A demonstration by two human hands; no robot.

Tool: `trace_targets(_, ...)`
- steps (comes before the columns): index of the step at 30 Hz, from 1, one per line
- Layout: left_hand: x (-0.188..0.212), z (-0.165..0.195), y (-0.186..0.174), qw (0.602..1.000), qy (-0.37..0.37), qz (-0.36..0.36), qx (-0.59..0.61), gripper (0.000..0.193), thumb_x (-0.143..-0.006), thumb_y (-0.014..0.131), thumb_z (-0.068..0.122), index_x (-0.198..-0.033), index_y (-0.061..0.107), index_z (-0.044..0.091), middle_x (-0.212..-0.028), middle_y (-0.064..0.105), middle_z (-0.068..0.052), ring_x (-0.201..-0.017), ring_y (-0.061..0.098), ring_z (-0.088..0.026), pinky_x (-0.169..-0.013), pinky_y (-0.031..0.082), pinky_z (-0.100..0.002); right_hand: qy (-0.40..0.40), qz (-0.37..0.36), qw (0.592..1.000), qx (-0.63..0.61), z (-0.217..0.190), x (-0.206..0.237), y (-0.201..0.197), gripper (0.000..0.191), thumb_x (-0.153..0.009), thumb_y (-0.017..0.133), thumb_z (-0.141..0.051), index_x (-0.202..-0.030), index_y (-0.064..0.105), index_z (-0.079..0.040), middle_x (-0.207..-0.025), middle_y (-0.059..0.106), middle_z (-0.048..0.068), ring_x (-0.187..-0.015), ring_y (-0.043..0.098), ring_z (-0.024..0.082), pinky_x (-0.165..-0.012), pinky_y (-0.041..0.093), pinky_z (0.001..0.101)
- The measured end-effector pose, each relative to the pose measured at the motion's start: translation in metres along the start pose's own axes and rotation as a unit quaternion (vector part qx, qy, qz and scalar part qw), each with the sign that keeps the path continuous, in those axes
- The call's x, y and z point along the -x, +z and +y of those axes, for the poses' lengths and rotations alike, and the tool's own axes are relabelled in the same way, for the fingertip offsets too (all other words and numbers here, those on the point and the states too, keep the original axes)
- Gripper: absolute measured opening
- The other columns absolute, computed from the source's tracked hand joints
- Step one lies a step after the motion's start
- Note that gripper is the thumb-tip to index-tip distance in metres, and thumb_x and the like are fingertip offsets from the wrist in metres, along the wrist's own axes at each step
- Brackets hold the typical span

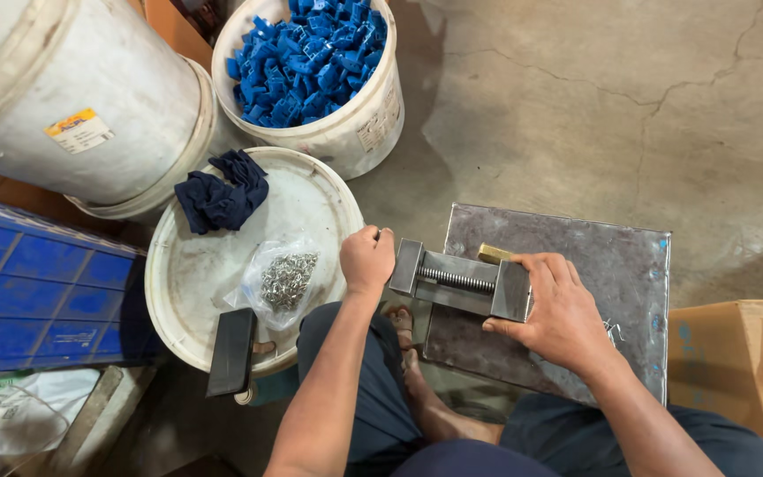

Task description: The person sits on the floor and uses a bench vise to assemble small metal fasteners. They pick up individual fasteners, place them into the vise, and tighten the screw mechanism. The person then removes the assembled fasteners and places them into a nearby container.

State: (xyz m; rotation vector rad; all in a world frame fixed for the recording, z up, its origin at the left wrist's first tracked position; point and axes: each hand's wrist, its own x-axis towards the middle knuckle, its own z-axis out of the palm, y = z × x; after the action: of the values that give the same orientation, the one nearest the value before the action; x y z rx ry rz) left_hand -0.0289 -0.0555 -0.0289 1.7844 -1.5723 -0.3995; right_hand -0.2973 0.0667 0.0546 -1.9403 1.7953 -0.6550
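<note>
Nearest the camera, the person's knees in dark trousers frame a bare foot point(408, 353) resting on the floor between them. Just above, the right hand point(561, 316) curls around the far jaw block of a small steel vise point(461, 280), fingers wrapped over its top and thumb under its near edge, a firm hold. The left hand point(367, 259) is closed into a narrow fist at the vise's other end; what it pinches there is hidden by the knuckles. The vise lies across the near left corner of a grey metal plate point(593, 256), its threaded screw showing between the two blocks. A small brass piece point(494, 253) sits just behind the vise, touching the right fingers.

To the left, an upturned white bucket lid point(187, 274) carries a clear bag of small metal parts point(286, 281), a dark blue rag point(221, 194) and a black bar point(232, 351) hanging over its near rim. A blue plastic crate point(37, 291) lies further left, and a cardboard box point(735, 353) stands at the right edge.

Farther off, a white bucket point(355, 124) full of blue plastic pieces point(306, 57) stands beside a large tilted white drum point(72, 97), on cracked concrete floor point(629, 97).
</note>
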Motion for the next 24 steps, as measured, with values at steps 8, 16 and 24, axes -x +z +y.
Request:
trace_targets(8, -0.005, 0.023, -0.009, 0.998, -0.042, -0.032, 0.033, 0.033, -0.083, 0.062, 0.027, -0.064, 0.058, 0.0, -0.063, 0.058, -0.022, -0.059, 0.056, -0.042, -0.058, 0.044, -0.051, -0.054, -0.014, 0.998, 0.04, 0.016, -0.005, -0.002, 0.089, -0.063, 0.082, -0.058, -0.133, 0.058, -0.009, -0.127, 0.057, 0.016, -0.124, 0.049, 0.037, -0.103, 0.038, 0.0494)
trace_targets(16, -0.003, 0.039, -0.014, 0.994, -0.048, -0.042, 0.083, 0.034, -0.083, 0.064, 0.027, -0.066, 0.057, -0.002, -0.064, 0.057, -0.024, -0.059, 0.055, -0.042, -0.059, 0.044, -0.051, -0.058, -0.208, 0.974, -0.064, 0.057, -0.1, -0.023, 0.043, -0.095, 0.058, -0.038, -0.134, 0.067, -0.022, -0.122, 0.065, 0.012, -0.118, 0.06, 0.03, -0.103, 0.046, 0.0423)
trace_targets(24, 0.0, 0.049, -0.016, 0.993, -0.036, -0.061, 0.096, 0.035, -0.084, 0.067, 0.029, -0.068, 0.059, -0.002, -0.066, 0.061, -0.022, -0.062, 0.056, -0.043, -0.061, 0.045, -0.051, -0.01, -0.305, 0.952, 0.028, 0.044, -0.124, -0.011, 0.05, -0.073, 0.082, -0.032, -0.122, 0.072, -0.024, -0.109, 0.071, 0.009, -0.104, 0.069, 0.029, -0.085, 0.058, 0.0426)
